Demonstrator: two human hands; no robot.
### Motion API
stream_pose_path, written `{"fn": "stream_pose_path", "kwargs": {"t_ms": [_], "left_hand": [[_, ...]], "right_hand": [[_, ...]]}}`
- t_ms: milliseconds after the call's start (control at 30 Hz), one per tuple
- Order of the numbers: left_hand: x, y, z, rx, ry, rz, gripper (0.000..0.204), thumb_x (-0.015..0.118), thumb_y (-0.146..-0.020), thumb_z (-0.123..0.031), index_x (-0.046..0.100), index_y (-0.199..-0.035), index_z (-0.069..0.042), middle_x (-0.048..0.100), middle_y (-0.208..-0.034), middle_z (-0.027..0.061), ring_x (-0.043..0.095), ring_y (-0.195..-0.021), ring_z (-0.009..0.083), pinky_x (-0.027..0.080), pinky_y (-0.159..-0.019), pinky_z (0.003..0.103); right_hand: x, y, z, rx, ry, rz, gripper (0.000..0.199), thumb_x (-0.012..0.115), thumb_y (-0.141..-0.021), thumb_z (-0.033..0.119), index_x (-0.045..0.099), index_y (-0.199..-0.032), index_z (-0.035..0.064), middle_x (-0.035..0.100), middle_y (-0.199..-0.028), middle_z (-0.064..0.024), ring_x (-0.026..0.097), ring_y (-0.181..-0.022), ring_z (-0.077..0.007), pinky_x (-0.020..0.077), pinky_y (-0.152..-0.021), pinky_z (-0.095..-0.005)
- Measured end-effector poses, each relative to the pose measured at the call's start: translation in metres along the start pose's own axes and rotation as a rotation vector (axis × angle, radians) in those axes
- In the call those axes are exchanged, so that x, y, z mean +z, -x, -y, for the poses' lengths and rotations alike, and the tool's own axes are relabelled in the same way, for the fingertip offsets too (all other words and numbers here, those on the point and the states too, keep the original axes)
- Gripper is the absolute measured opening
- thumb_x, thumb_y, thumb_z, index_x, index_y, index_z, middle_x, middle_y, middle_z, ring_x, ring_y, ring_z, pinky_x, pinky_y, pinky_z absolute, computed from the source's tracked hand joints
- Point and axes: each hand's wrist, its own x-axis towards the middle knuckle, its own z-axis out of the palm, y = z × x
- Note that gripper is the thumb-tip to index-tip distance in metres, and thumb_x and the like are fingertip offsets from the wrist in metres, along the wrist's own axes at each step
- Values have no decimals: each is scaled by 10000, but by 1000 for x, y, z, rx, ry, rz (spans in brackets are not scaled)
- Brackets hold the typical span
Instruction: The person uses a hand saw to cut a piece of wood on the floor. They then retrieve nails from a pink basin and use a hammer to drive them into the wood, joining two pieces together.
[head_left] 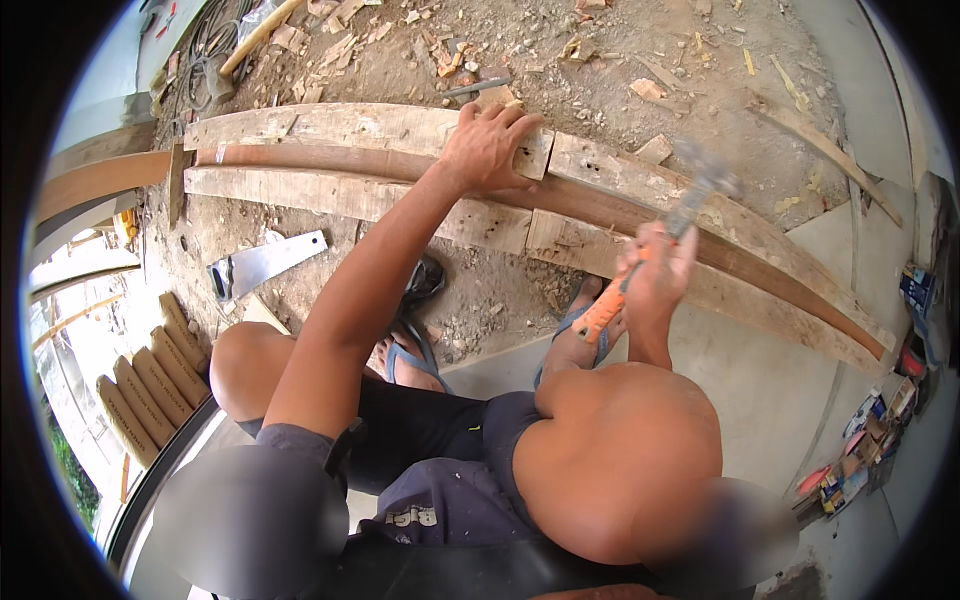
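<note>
Observing from the head view, we are finding the left hand [487,148] reaching far forward, arm nearly straight, palm down and fingers spread, pressing on a small wooden block [531,152] that sits on the upper plank [330,128] in the upper middle of the frame. We are recording this hand as flat and bearing down, not wrapped around anything.

We are noting the right hand [655,275] raised at centre right, elbow bent, clenched around the orange handle of a hammer [660,245]. The hammer's long axis is running diagonally, handle end at lower left and blurred metal head at upper right, above the boards.

We are counting three long curved timbers lying side by side: the pale upper plank, a darker reddish strip [330,160] between, and a pale lower plank [330,197]. Their long axis is sweeping from the upper left of the frame to the right edge, bending downward.

We are counting one handsaw [265,264] lying flat on the dirt at left, blade tip pointing to the upper right, well apart from both hands. Two feet in blue sandals [415,345] are resting on the ground just below the timbers. Wood scraps [450,55] are lying scattered along the top of the frame.
</note>
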Motion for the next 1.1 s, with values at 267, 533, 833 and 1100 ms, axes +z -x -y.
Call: {"fn": "stream_pose_path", "kwargs": {"t_ms": [267, 533, 833, 1100], "left_hand": [[-1, -12, 4, 18, 101, 14, 857, 829, -629, -544, 533, -1312, -119, 607, -1250, 71, 539, -1223, 244, 386, -993, 492], [-4, -7, 9, 0, 44, 67, 836, 823, -631, -611, 575, -1260, -119, 638, -1222, 50, 553, -1197, 232, 418, -960, 481], [-5, -12, 4, 20, 66, 63, 867, 817, -618, -640, 573, -1262, -112, 621, -1258, 57, 548, -1210, 248, 409, -981, 509], [-5, -24, -5, 77, 444, -110, 779, 746, -754, -596, 546, -1394, -199, 601, -1350, 73, 520, -1300, 292, 415, -1026, 522]], "right_hand": [[22, 18, -17, 186, 31, -31, 321, 472, -993, 91, 383, -1301, 100, 459, -807, -10, 454, -582, -75, 426, -484, -252], [1, 7, 12, -64, 69, -187, 334, 472, -1003, 110, 364, -1319, 96, 460, -819, -8, 452, -582, -78, 419, -476, -250], [28, 18, -35, 324, 213, 104, 337, 467, -1015, 109, 352, -1331, 80, 450, -782, 4, 423, -555, -68, 406, -464, -251], [11, 12, 3, 67, 272, -98, 241, 475, -1003, 96, 392, -1227, 62, 451, -779, -2, 414, -546, -63, 386, -460, -241]]}}
